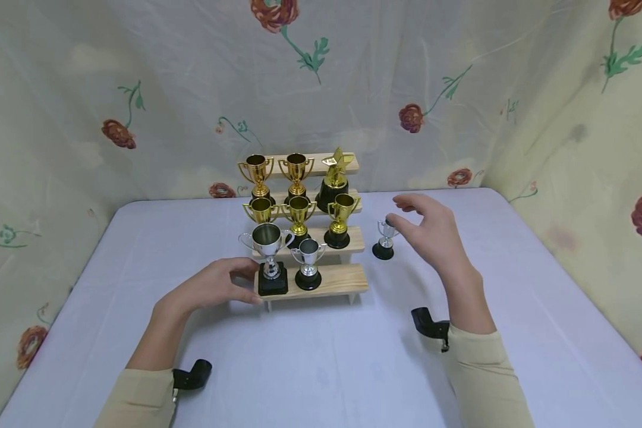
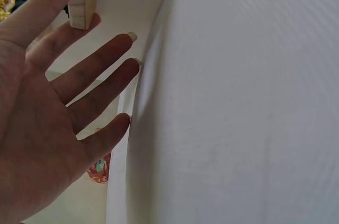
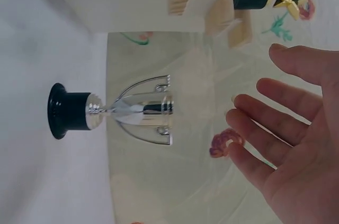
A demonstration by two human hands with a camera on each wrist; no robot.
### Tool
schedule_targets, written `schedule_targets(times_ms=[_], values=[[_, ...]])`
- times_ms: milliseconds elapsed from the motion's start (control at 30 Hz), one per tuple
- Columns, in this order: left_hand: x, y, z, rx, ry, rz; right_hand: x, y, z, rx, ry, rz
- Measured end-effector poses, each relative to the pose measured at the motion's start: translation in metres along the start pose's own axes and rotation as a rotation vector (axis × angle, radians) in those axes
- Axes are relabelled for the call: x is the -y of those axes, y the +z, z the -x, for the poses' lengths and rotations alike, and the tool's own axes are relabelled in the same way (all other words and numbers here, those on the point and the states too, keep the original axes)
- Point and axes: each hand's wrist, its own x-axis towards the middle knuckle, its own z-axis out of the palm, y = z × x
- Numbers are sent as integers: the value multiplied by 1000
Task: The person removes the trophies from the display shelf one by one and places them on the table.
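Observation:
My left hand (image 1: pixel 219 282) is at the left end of a tiered wooden display stand (image 1: pixel 342 278), thumb and index finger pinching the end of its lowest board (image 2: pixel 83 1). The other fingers spread apart below it in the left wrist view. On that board stand a larger silver trophy cup (image 1: pixel 270 252) with a square black base and a smaller silver cup (image 1: pixel 308 261). To the right of the stand, a small silver trophy cup (image 3: pixel 143 108) stands upright on the table. My right hand (image 1: pixel 428 232) hovers beside and above it, fingers relaxed, holding nothing; the right wrist view shows a gap between them.
Gold cups (image 1: pixel 298 215) fill the middle tiers. Two more gold cups (image 1: pixel 257 172) and a gold star trophy (image 1: pixel 336 178) stand higher up. White cloth covers the table (image 1: pixel 321 368), and a floral curtain (image 1: pixel 192 89) hangs behind and at the sides.

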Motion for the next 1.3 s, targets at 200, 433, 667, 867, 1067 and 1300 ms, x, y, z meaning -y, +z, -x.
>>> schedule_targets(times_ms=[200,433,667,867,1067,1300], values=[[1,-1,1,-3,-8,-5,12,-3,3,25,-7,-4],[1,-1,1,-3,1,3,20,-5,5,85,-68,-55],[3,0,0,-4,4,12,23,-4,8,158,-141,-102],[3,1,0,1,-1,22,25,-2,9,239,-219,-115],[2,1,0,7,-3,28,31,3,11,303,-271,-168],[2,0,-1,8,3,24,39,9,14,344,-289,-184]])
